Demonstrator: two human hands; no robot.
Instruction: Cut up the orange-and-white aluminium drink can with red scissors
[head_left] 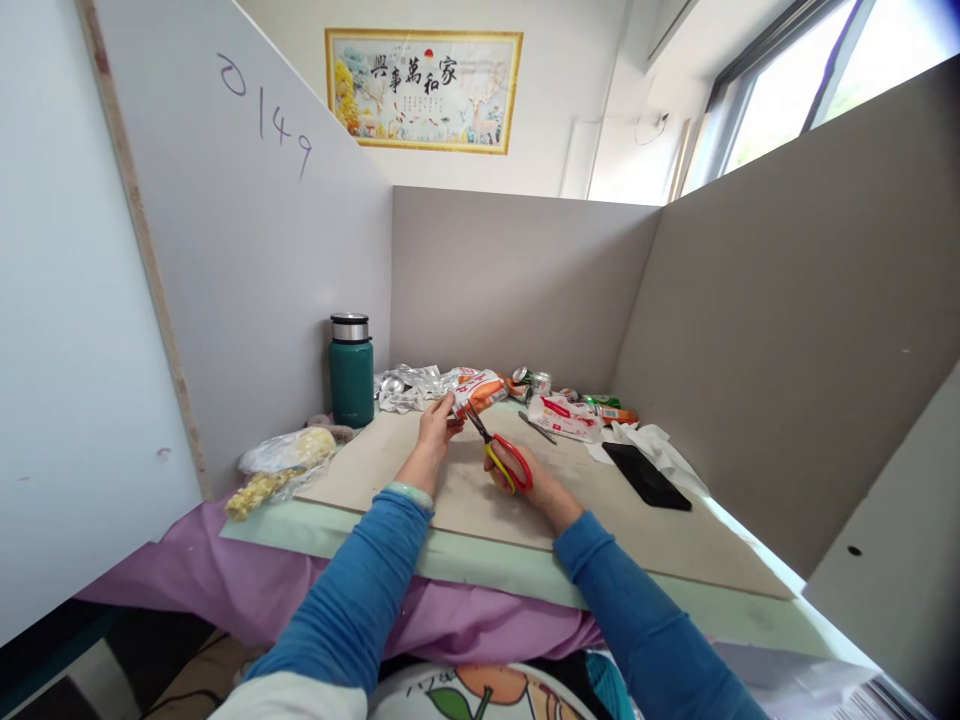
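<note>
My left hand (437, 424) pinches the near end of an orange and white snack packet (480, 390) above the brown board (660, 540). My right hand (529, 482) grips red and yellow scissors (501, 455) by their handles. The blades point up and left toward the packet's held end, close to my left fingers. Both sleeves are blue.
A green flask (351, 372) stands at the back left. Crumpled foil (409, 385), cans and wrappers (559, 412) lie along the back wall. A black phone (645, 476) rests on white tissue at the right. A plastic bag of yellow bits (281, 462) sits at the left edge. Grey partitions enclose the desk.
</note>
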